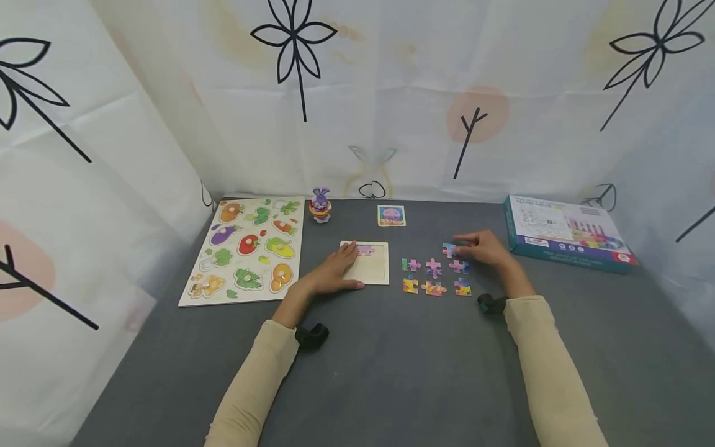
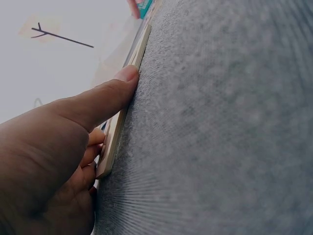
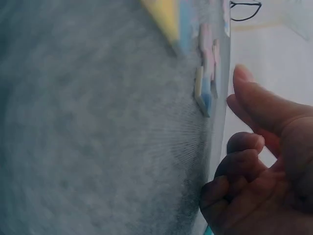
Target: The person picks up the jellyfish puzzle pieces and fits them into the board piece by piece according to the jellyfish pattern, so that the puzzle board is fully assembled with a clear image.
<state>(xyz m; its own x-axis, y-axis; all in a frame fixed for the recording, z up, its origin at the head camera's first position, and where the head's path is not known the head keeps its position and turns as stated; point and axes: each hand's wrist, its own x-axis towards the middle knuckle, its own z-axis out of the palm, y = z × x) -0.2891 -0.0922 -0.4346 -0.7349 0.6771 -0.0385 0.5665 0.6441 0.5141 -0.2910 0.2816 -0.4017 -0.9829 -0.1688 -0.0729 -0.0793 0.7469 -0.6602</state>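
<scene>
My left hand (image 1: 333, 270) rests on the left side of a square wooden puzzle tray (image 1: 378, 273), its thumb along the near edge. A pink-purple jigsaw piece (image 1: 366, 250) lies inside the tray at its far side, beside the fingertips. In the left wrist view the thumb (image 2: 115, 93) presses the tray's edge (image 2: 113, 142). My right hand (image 1: 485, 248) is at the blue-and-pink jigsaw piece (image 1: 448, 249) farthest back in the loose group. In the right wrist view thumb and forefinger are near each other, nothing visible between them, other fingers (image 3: 242, 159) loosely bent.
Several loose jigsaw pieces (image 1: 433, 288) lie in rows right of the tray. Behind stands a small picture card (image 1: 391, 215) and a purple rabbit figure (image 1: 321, 203). A vegetable picture board (image 1: 262, 245) lies left; a teal-edged box (image 1: 570, 233) is at the back right.
</scene>
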